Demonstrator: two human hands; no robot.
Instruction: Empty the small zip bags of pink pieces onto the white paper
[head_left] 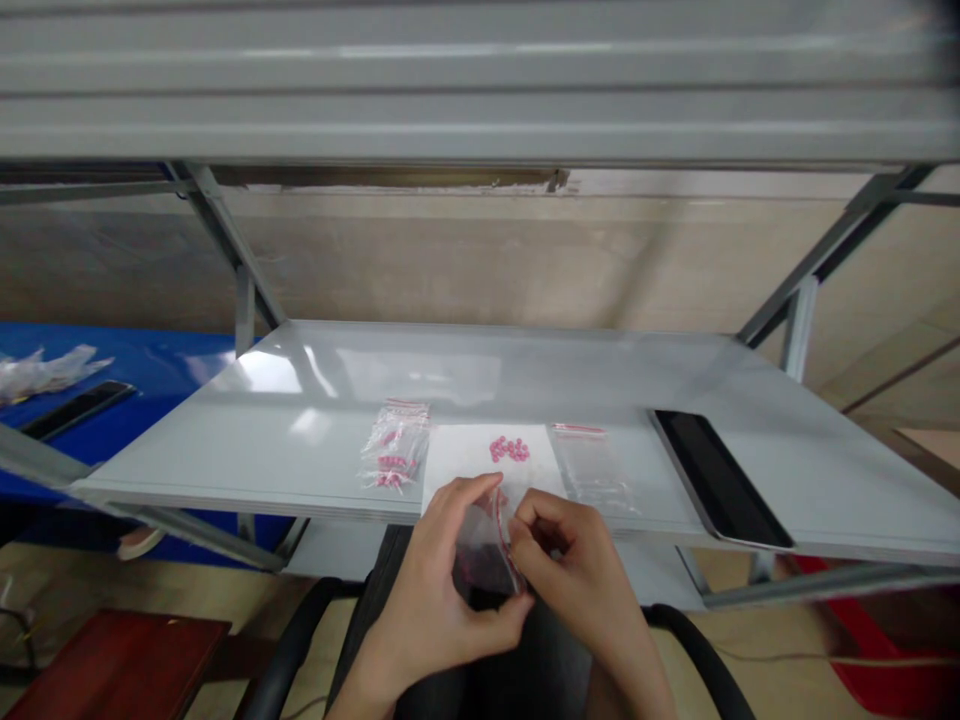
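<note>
A small clear zip bag (480, 548) with a red seal line is held in front of the table's near edge. My left hand (431, 600) grips it from the left, fingertips at its top corner and thumb at its bottom corner. From the right, my right hand (577, 550) pinches the bag's edge along the seal line. Just beyond my hands, several small round pink pieces (510, 449) lie on a white sheet (456, 455). Left of the sheet is a pile of clear zip bags with pink pieces inside (394, 448). Flat zip bags (592, 468) lie at its right.
A dark-screened tablet or phone (716, 475) lies to the right on the grey table (225, 425). Metal struts (225, 235) rise at both sides to an overhead panel (480, 80). Chair arms (289, 640) flank my lap. Further left is a blue surface (172, 365).
</note>
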